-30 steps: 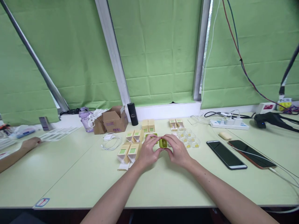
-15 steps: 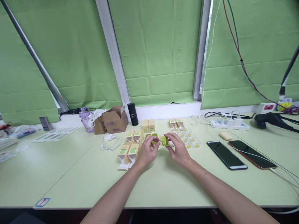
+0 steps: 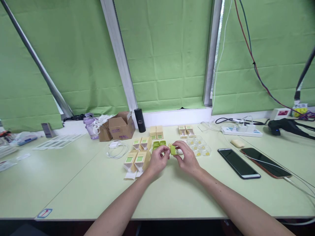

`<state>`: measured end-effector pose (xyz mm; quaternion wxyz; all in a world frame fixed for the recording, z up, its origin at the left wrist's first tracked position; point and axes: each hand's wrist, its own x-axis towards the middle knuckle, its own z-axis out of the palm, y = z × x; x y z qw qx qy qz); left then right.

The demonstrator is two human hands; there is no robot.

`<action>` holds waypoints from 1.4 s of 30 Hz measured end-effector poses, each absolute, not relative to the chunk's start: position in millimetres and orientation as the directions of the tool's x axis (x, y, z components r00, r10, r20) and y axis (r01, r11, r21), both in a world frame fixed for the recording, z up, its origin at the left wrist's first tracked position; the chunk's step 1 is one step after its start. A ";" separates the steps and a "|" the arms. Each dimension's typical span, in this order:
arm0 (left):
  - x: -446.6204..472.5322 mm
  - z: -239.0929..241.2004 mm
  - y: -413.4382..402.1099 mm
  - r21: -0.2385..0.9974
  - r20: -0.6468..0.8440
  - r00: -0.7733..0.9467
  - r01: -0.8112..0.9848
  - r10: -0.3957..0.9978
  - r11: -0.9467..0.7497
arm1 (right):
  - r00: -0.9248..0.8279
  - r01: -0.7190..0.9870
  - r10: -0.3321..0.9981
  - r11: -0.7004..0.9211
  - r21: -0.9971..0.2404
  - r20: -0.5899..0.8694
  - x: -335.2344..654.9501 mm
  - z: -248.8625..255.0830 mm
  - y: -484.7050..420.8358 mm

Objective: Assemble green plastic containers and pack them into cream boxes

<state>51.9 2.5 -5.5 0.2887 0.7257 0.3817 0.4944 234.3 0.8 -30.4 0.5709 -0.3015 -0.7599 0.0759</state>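
Observation:
My right hand (image 3: 187,158) grips a small green case (image 3: 173,150) between thumb and fingers, held over the table. At the case's left side, a small gold-coloured clasp or ring (image 3: 169,146) shows. My left hand (image 3: 158,160) is closed in a pinch at that clasp; its fingertips partly hide it. Just behind my left hand lie more small green cases (image 3: 159,143), partly covered by the hand. Clear plastic domed packs with yellow bits (image 3: 199,146) sit to the right of my right hand. Left of my left hand stand several open cardboard boxes with green labels (image 3: 139,159).
Further back are more small boxes (image 3: 156,132), a pair of open ones (image 3: 186,131), a black cylinder (image 3: 140,120) and a brown carton (image 3: 121,126). A white charger cable (image 3: 118,149) lies left. Two phones (image 3: 238,163) and a power strip (image 3: 242,130) are right.
My left hand has shifted slightly right, closer to the clasp, uncovering more of the green cases behind it. The green case in my right hand has turned a little.

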 end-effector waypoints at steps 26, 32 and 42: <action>50.2 -3.8 1.9 0.790 0.507 0.224 0.266 0.832 -0.553 | -0.122 0.288 0.628 0.764 -0.578 0.769 230.1 -31.0 2.1; 49.1 -5.4 3.6 0.791 0.506 0.222 0.266 0.833 -0.551 | -0.120 0.289 0.632 0.760 -0.582 0.766 230.1 -30.2 1.5; 48.9 -5.0 4.3 0.791 0.509 0.213 0.266 0.834 -0.551 | -0.120 0.291 0.624 0.766 -0.573 0.772 230.9 -30.4 2.2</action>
